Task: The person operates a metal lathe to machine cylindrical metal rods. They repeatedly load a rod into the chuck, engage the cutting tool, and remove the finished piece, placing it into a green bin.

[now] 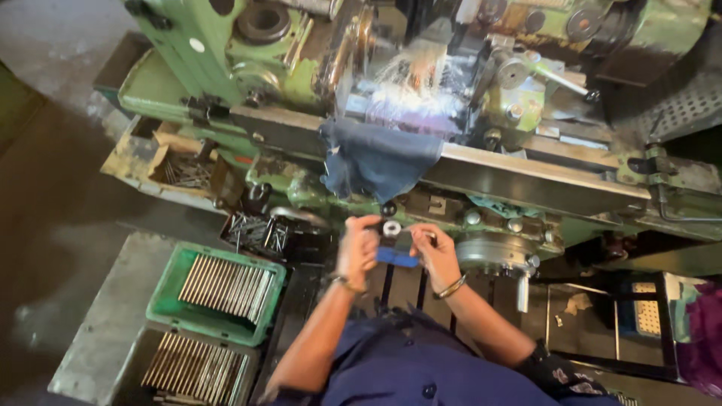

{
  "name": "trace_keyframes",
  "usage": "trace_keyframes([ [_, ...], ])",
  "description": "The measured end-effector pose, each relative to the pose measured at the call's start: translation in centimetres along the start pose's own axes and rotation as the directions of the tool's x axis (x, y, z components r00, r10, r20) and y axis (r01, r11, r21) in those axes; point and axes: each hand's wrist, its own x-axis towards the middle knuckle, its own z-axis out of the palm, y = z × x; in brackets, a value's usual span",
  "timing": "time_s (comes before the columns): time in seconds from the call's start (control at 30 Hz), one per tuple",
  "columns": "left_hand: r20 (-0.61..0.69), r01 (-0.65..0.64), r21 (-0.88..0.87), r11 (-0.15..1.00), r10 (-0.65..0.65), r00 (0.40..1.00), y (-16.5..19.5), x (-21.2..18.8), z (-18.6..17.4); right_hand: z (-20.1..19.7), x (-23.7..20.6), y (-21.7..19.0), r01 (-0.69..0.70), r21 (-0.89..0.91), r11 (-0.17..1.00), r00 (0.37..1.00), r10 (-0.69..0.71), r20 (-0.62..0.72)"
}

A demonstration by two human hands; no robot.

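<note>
My left hand (356, 249) and my right hand (434, 252) are raised together in front of a green grinding machine (226, 45). Between them they hold a small blue gauge (396, 257) with a round white dial (392, 228) on top. The left fingers pinch it near the dial; the right fingers close on its right side, where a thin metal piece may be held, too small to tell. Sparks or spray (410, 79) show on the machine above a dark blue cloth (380, 162) draped over its rail.
A green crate (162, 301) of metal rods sits at lower left, a grey crate (147, 346) of rods below it. A cardboard box (139, 154) and a black tray (259, 233) hold small pins. A handwheel (492, 256) sits right of my hands.
</note>
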Motion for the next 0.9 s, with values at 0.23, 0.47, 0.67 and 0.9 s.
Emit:
trace_keyframes([
  [0.23, 0.238, -0.268, 0.132, 0.954, 0.232, 0.943, -2.3, 0.0, 6.6, -1.6, -0.3, -1.2, 0.129, 0.004, 0.992, 0.991, -0.129, 0.032],
  [0.47, 0.165, -0.290, 0.142, 0.946, 0.266, 0.950, -5.9, 0.7, 6.6, -2.8, -2.0, -0.1, 0.134, 0.036, 0.990, 0.991, -0.134, -0.004],
  [0.67, 0.074, -0.288, 0.145, 0.947, 0.280, 0.957, -7.5, 1.0, 6.7, -2.3, -3.7, 0.3, 0.179, -0.027, 0.983, 0.980, -0.181, -0.081],
  [0.9, 0.325, -0.722, 0.422, 0.548, 0.652, 0.685, -4.3, -1.1, 8.0, -2.2, -5.5, -1.6, -0.190, 0.411, 0.892, 0.980, 0.198, 0.022],
])
